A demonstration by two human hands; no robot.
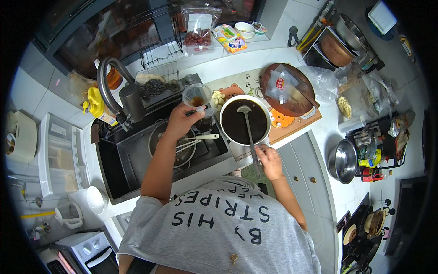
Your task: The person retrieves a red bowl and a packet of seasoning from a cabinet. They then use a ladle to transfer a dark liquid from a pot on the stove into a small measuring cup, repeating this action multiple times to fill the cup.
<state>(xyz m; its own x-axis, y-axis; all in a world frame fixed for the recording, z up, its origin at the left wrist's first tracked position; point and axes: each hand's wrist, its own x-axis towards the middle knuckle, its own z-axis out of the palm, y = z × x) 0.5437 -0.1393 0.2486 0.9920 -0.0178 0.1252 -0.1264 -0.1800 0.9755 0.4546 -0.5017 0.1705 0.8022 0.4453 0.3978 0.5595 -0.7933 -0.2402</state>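
My left hand (184, 120) grips the rim of a clear plastic cup (197, 96) with a little brown liquid at its bottom, and a clear plastic piece lies by the fingertips. My right hand (269, 160) is at the handle of a metal ladle (249, 128). The ladle's head rests at the surface of dark brown liquid in a white-rimmed pot (222, 116). Peeled garlic cloves (218, 99) lie left of the pot. A printed clear pouch (281, 84) lies on a round wooden board (291, 109) at the right.
A black sink (126, 171) holds a pan (154, 137) with white-handled utensils. Its faucet (131, 102) arches over the back left. Plastic bags (321, 82) lie beyond the board. A steel bowl (343, 161) stands on the right counter, near a rack of bottles. A yellow bottle (99, 104) stands behind the sink.
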